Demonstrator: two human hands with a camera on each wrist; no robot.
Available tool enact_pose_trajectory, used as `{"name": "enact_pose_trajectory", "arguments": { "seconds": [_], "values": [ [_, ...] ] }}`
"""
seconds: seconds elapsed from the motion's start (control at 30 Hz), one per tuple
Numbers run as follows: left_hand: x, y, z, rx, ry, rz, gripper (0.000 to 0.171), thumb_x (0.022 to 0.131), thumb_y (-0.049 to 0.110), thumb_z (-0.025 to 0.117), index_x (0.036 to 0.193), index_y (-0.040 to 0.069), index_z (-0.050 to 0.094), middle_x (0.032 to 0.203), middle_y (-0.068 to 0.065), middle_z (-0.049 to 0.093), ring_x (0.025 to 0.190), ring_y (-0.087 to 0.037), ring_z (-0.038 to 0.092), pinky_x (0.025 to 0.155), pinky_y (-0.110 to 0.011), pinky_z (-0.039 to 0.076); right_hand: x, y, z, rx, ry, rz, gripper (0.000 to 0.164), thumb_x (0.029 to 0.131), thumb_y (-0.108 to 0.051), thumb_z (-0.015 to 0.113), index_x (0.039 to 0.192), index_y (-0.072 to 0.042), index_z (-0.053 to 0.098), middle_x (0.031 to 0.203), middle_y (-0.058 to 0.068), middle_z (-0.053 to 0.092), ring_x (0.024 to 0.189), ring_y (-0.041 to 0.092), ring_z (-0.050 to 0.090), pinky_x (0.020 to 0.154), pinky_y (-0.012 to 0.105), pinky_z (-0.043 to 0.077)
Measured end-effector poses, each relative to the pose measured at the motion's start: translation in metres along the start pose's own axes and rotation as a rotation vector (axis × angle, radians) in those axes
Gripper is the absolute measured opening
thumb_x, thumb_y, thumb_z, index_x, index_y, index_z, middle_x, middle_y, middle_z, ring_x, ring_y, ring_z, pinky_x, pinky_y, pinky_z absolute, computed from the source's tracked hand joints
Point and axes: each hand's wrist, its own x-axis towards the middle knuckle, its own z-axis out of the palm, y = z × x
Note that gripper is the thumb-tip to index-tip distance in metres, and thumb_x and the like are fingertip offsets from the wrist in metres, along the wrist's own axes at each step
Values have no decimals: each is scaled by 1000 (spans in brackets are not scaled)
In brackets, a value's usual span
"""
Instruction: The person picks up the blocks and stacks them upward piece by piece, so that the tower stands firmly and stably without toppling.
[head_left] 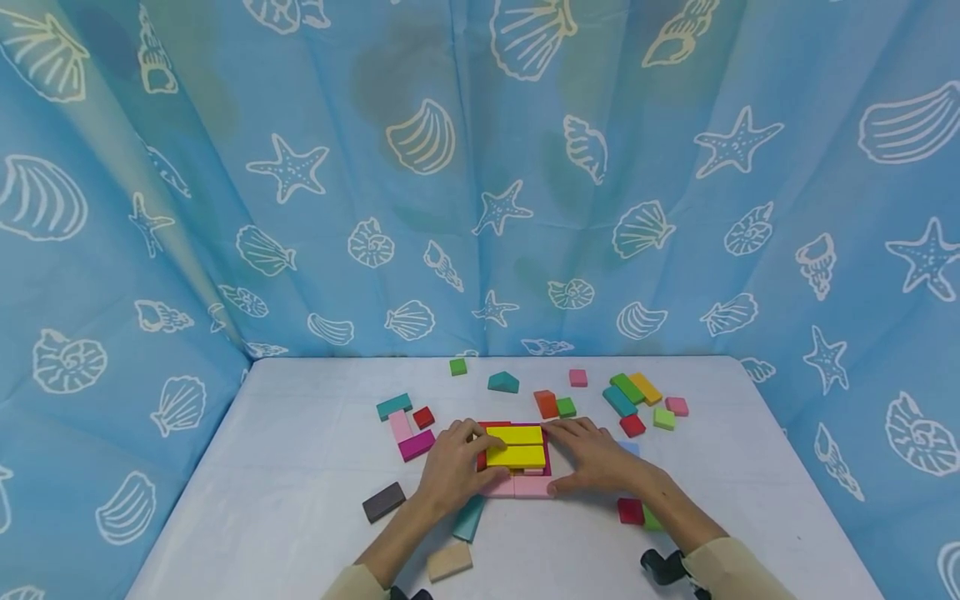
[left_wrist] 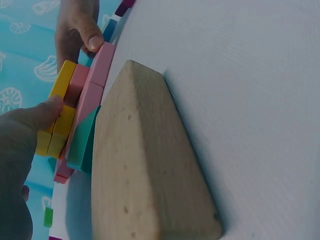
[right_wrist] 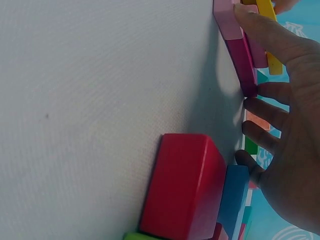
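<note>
Two yellow blocks [head_left: 516, 456] lie side by side on top of a low stack of pink, red and magenta blocks. My left hand [head_left: 457, 467] holds the yellow blocks at their left end, its thumb [left_wrist: 49, 111] against the front side and a finger over the top. My right hand [head_left: 596, 458] is spread around the stack's right side. Its thumb [right_wrist: 260, 25] touches the end of the front pink block [head_left: 534, 487], while the other fingers reach toward the back corner. A teal block [head_left: 468, 518] leans close to the stack's front left.
A natural wood block [head_left: 450, 562] and a dark grey block [head_left: 383, 502] lie at the front left. Pink, teal and magenta [head_left: 417, 446] blocks are scattered left. Behind and right are several loose blocks, including a red one [right_wrist: 182, 185] by my right wrist. A shell-print curtain hangs behind.
</note>
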Motion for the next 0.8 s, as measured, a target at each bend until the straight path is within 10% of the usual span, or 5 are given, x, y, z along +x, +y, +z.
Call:
{"name": "enact_pose_trajectory", "arguments": {
  "seconds": [0.3, 0.8],
  "values": [
    [9, -7, 8, -77, -121, -114, 91, 76, 66, 76, 153, 29, 43, 153, 9, 45, 136, -22, 42, 108, -55, 40, 0, 0, 2, 3, 7, 2, 107, 63, -63, 86, 154, -31, 40, 156, -1, 41, 143, 32, 33, 111, 68, 29],
    [15, -14, 10, -234, -206, -126, 75, 78, 60, 78, 144, 36, 53, 135, 12, 59, 131, -19, 43, 107, -51, 35, -1, -1, 1, 4, 8, 8, 107, 63, -62, 86, 154, -32, 40, 156, -1, 41, 143, 31, 33, 111, 67, 30]
  ]
}}
